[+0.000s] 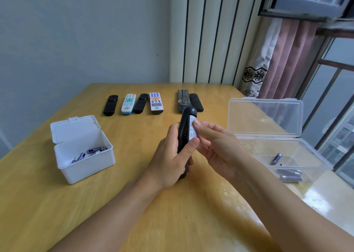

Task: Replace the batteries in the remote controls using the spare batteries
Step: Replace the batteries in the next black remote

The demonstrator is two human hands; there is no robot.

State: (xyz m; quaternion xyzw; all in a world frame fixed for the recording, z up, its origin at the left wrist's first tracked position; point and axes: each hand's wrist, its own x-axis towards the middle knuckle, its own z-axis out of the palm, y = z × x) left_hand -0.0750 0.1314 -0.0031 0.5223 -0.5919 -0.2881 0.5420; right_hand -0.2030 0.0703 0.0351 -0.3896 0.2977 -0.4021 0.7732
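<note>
**Black remote held up in both hands**

In the middle of the frame, a black remote (184,129) stands almost straight up above the desk (134,204). The left hand (170,156) is wrapped around its lower half, thumb pressed on the white label on its back. The right hand (216,144) has its fingertips on that same label, near the top.

Six more remotes (153,103) lie in a row at the back of the desk. At the left, an open white box (84,156) has batteries (90,152) inside. At the right, an open clear box (277,136) holds a few batteries too.
</note>
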